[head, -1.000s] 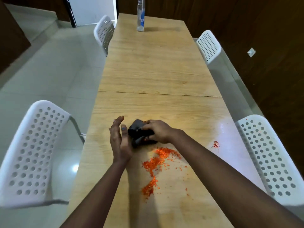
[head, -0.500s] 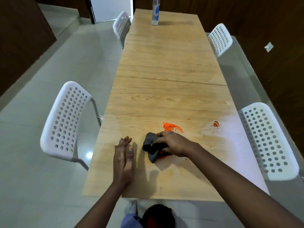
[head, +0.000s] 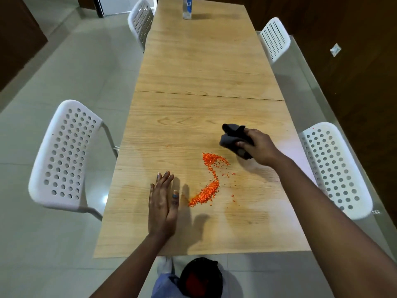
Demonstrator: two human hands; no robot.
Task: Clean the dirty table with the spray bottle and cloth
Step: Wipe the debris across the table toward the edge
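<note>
A long wooden table (head: 202, 67) runs away from me. A curved trail of orange crumbs (head: 209, 181) lies on its near half. My right hand (head: 258, 147) grips a bunched dark grey cloth (head: 231, 136) just above the table, to the upper right of the crumbs. My left hand (head: 163, 201) stands on its edge with straight fingers, touching the table just left of the crumb trail's near end. A clear bottle with a blue label (head: 187, 8) stands upright at the far end of the table.
White perforated chairs stand on both sides: near left (head: 64, 155), near right (head: 335, 168), far left (head: 139, 20), far right (head: 275, 38). A dark round bin with red inside (head: 200, 278) sits on the floor below the near table edge.
My right hand has swung the cloth from the table's middle up and to the right. The crumbs now lie in a long curved trail. My left hand stays near the front left.
</note>
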